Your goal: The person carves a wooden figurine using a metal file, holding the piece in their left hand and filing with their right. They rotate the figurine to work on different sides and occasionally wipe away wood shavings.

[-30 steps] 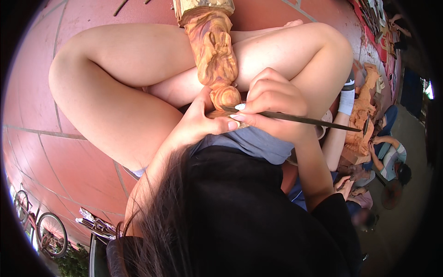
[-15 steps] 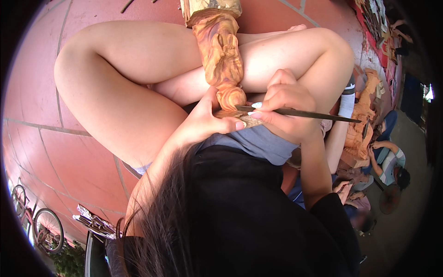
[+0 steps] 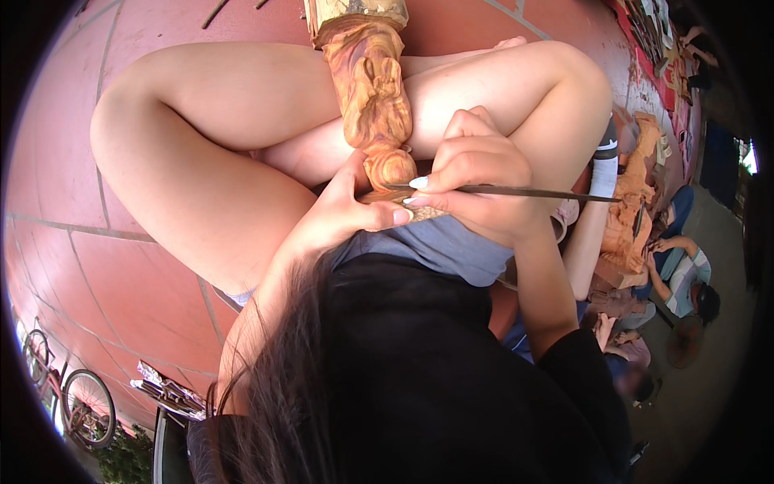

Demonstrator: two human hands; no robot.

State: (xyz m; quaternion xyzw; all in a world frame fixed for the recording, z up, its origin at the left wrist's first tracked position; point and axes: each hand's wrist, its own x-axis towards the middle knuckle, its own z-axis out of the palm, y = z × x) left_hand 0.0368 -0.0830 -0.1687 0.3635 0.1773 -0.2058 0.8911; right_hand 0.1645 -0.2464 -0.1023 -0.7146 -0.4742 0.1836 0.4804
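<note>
A carved wooden figure (image 3: 369, 89) with reddish-brown grain lies lengthwise over my crossed legs, its rounded head end close to my body and its pale block base (image 3: 355, 10) pointing away. My left hand (image 3: 347, 202) is wrapped around the head end, thumb along the near edge. Between the thumb and fingers of my right hand (image 3: 480, 165) is a long, thin dark carving tool (image 3: 524, 191). Its tip touches the wood beside the rounded head, and its shaft sticks out to the right. The fingers' undersides are hidden.
Red floor tiles (image 3: 48, 161) surround me. At the right stands a larger carved wooden piece (image 3: 633, 202), with another person (image 3: 685, 274) working at it. Bundled tools (image 3: 169, 391) lie at the lower left, near a bicycle (image 3: 87, 407). More tools (image 3: 641, 36) are at the upper right.
The figure and both hands have shifted slightly left in view. My grip on the figure and on the tool stays the same, with the tip still by the head.
</note>
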